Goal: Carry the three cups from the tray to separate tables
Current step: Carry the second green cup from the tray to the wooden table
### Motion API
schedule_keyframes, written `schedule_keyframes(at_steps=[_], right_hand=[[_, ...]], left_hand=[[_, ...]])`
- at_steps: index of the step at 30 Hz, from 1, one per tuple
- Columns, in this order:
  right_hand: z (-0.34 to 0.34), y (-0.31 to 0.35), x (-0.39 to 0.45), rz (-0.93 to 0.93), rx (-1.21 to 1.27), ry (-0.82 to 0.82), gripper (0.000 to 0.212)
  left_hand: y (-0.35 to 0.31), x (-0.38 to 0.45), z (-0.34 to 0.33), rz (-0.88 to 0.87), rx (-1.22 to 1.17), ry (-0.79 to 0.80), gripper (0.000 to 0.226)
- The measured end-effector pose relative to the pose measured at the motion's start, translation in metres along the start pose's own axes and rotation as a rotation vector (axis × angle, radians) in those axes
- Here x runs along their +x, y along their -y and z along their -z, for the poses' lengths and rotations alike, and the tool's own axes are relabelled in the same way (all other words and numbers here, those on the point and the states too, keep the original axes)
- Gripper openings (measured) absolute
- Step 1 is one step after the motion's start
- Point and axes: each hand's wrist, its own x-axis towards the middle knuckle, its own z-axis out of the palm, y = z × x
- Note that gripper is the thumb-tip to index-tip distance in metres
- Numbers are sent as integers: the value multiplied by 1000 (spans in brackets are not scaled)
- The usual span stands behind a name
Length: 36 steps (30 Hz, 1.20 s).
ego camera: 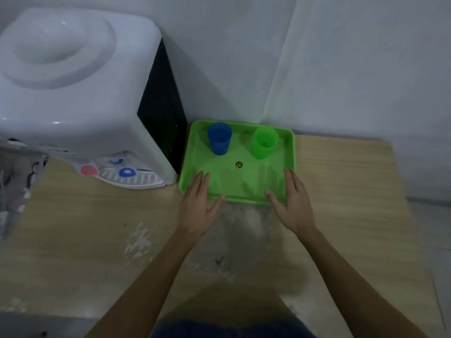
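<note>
A bright green tray [246, 181] lies on a wooden table against the wall. Two cups stand upright at its far side: a blue cup [219, 139] on the left and a green cup [264, 142] on the right. A small round dark mark sits at the tray's middle. My left hand [199, 207] is flat and open over the tray's near left corner, fingers spread. My right hand [294, 203] is open over the near right corner. Neither hand holds anything. I see no third cup.
A white water dispenser [78, 98] with a pink tap and a blue tap stands left of the tray, almost touching it. The wooden table [353, 191] has worn grey patches in front of me. White walls meet behind the tray.
</note>
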Motion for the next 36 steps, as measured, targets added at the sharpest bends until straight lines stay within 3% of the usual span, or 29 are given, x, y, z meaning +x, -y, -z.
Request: schedule_keyframes(at_steps=[8, 16, 22, 33, 36], right_hand=[[-24, 3, 103, -75, 307, -34, 102], [-44, 10, 147, -170, 547, -87, 104], [-45, 11, 150, -167, 586, -129, 91], [-9, 10, 85, -112, 621, -173, 104], [-1, 9, 70, -94, 613, -179, 97]], left_hand=[[-12, 59, -33, 68, 1, 44, 71], [-1, 72, -54, 82, 100, 98, 73], [1, 73, -53, 58, 147, 113, 73], [-16, 45, -32, -55, 166, 135, 73], [-14, 38, -31, -72, 164, 140, 74]])
